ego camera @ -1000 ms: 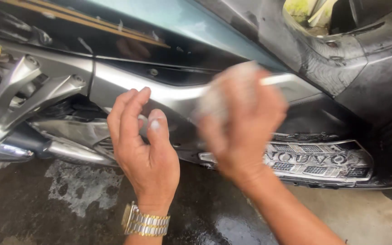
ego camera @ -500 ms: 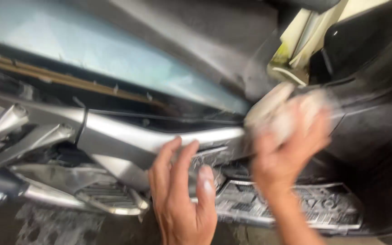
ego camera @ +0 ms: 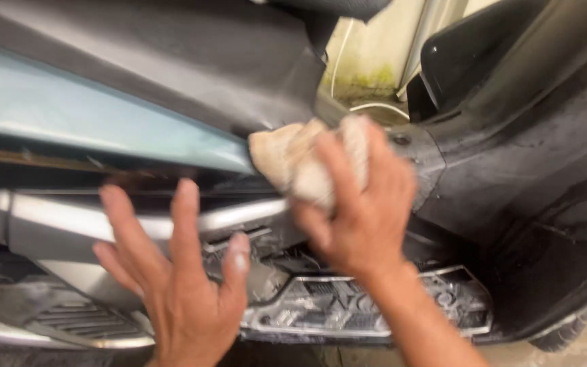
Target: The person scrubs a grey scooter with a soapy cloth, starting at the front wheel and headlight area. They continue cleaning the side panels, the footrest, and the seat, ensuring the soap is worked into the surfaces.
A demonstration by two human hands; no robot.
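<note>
Two hands are working: right hand (ego camera: 365, 217) is squeezing a soft beige cloth (ego camera: 293, 160) against the wet dark plastic scooter panel (ego camera: 524, 156); left hand (ego camera: 185, 285) is spreading open below.

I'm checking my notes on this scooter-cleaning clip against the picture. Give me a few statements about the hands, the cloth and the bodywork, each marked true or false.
1. The right hand presses a pale cloth against the scooter's bodywork. True.
2. The left hand grips a brush. False: it holds nothing, fingers spread, in front of the silver side panel.
3. The cloth lies on the ground. False: it is held up where the light blue panel meets the dark body.
4. The ribbed footrest plate lies below the right hand. True.
5. Both hands hold the cloth. False: only the right hand does.
</note>
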